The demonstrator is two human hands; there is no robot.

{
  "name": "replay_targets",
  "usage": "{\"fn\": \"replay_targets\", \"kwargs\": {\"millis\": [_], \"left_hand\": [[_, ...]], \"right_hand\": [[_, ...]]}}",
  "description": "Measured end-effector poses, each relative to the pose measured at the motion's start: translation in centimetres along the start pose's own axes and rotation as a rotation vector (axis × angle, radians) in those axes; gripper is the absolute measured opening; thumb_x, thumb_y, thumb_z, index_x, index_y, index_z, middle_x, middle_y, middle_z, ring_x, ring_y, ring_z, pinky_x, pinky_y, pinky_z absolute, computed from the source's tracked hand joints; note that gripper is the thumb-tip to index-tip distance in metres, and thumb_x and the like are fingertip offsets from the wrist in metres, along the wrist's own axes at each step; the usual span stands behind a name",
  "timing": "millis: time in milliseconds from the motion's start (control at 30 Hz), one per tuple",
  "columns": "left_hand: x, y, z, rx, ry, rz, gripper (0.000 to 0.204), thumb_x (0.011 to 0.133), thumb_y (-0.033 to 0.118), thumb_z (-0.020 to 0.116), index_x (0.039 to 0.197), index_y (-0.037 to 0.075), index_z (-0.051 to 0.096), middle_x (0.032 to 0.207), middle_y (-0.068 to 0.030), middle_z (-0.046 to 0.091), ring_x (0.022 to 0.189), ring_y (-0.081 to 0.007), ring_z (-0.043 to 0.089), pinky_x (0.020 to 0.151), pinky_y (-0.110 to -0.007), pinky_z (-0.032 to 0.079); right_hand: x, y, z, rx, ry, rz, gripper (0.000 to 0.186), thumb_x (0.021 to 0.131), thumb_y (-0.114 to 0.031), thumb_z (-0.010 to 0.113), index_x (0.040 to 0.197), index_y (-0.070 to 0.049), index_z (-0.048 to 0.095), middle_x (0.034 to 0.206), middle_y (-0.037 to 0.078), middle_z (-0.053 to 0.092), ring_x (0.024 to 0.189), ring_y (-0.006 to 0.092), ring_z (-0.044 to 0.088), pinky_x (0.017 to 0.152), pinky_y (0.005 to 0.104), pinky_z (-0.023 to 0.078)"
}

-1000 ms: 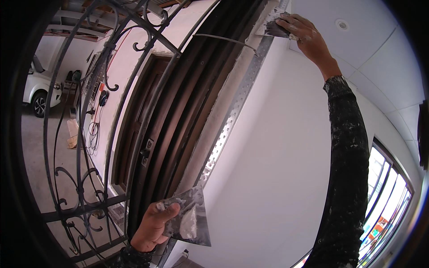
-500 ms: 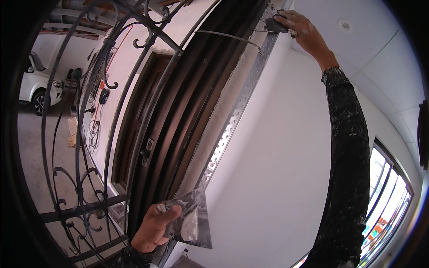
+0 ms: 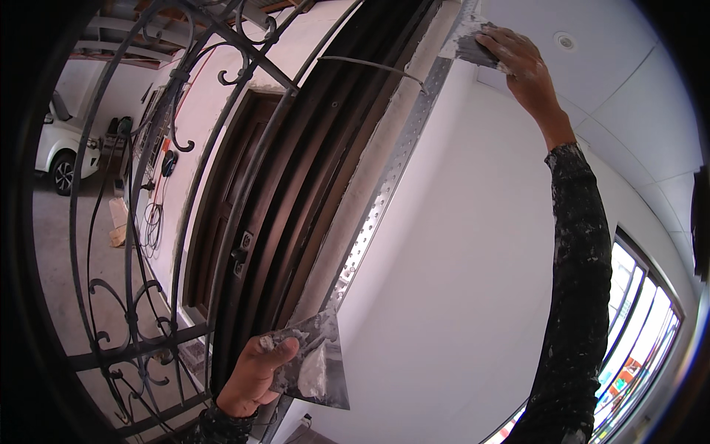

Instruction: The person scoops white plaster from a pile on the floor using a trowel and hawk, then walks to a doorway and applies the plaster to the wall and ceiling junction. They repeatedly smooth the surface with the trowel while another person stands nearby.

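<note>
My left hand (image 3: 251,377) is closed around a wide metal putty knife (image 3: 336,381), thumb on top. A lump of whitish filler (image 3: 313,372) lies on that blade. High up, my right hand (image 3: 521,61) grips a second putty knife (image 3: 477,52), smeared with filler; the fingers hide its handle. Its blade meets the top of a perforated metal corner bead (image 3: 407,140), where wet filler (image 3: 464,29) shows. The bead runs down the edge of the wall beside a rough plaster strip (image 3: 370,185). Lower down, its holes are uncovered.
Left of the strip stands a dark ribbed door frame (image 3: 296,200) with a latch (image 3: 242,253). A thin curved strip (image 3: 373,65) juts across it. A black iron gate (image 3: 133,311) fills the left; a white car (image 3: 63,148) is beyond. At right is a barred window (image 3: 640,325).
My right hand and its putty knife have moved slightly right and down, uncovering fresh filler at the top of the bead. The left hand has barely moved.
</note>
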State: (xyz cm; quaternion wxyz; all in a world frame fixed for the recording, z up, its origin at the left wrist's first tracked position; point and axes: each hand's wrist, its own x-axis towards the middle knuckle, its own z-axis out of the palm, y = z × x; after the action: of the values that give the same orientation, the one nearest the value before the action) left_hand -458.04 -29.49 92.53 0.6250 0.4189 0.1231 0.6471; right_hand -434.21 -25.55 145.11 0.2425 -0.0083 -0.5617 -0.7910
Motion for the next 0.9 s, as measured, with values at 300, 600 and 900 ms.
{"fn": "replay_targets", "kwargs": {"millis": [300, 600, 900], "left_hand": [[-0.4, 0.1, 0.1, -0.018, -0.004, -0.006, 0.036, 0.096, 0.028, 0.068, 0.115, -0.003, 0.067, 0.098, -0.0064, 0.073, 0.086, -0.0118, 0.069, 0.078, -0.027, 0.055], [-0.4, 0.1, -0.6, -0.015, 0.003, -0.047, 0.036, 0.095, 0.029, 0.069, 0.114, -0.001, 0.067, 0.097, -0.0056, 0.072, 0.084, -0.0115, 0.069, 0.070, -0.024, 0.054], [-0.4, 0.1, -0.7, -0.048, -0.036, -0.051, 0.043, 0.093, 0.030, 0.071, 0.119, -0.004, 0.064, 0.102, -0.0089, 0.073, 0.087, -0.0137, 0.071, 0.075, -0.026, 0.056]], "right_hand": [[1.3, -1.7, 3.3, -0.044, -0.065, -0.037, 0.068, 0.083, 0.016, 0.056, 0.135, -0.029, 0.061, 0.141, -0.007, 0.058, 0.135, 0.0184, 0.049, 0.120, 0.0390, 0.035], [-0.5, -1.4, -2.5, 0.052, -0.041, -0.113, 0.056, 0.086, 0.009, 0.057, 0.134, -0.020, 0.060, 0.127, 0.002, 0.067, 0.124, 0.0255, 0.059, 0.107, 0.0406, 0.049], [4.4, -1.3, -2.2, -0.232, -0.060, 0.127, 0.030, 0.085, -0.003, 0.058, 0.112, -0.009, 0.070, 0.103, 0.007, 0.071, 0.094, 0.0249, 0.066, 0.081, 0.0379, 0.056]]}}
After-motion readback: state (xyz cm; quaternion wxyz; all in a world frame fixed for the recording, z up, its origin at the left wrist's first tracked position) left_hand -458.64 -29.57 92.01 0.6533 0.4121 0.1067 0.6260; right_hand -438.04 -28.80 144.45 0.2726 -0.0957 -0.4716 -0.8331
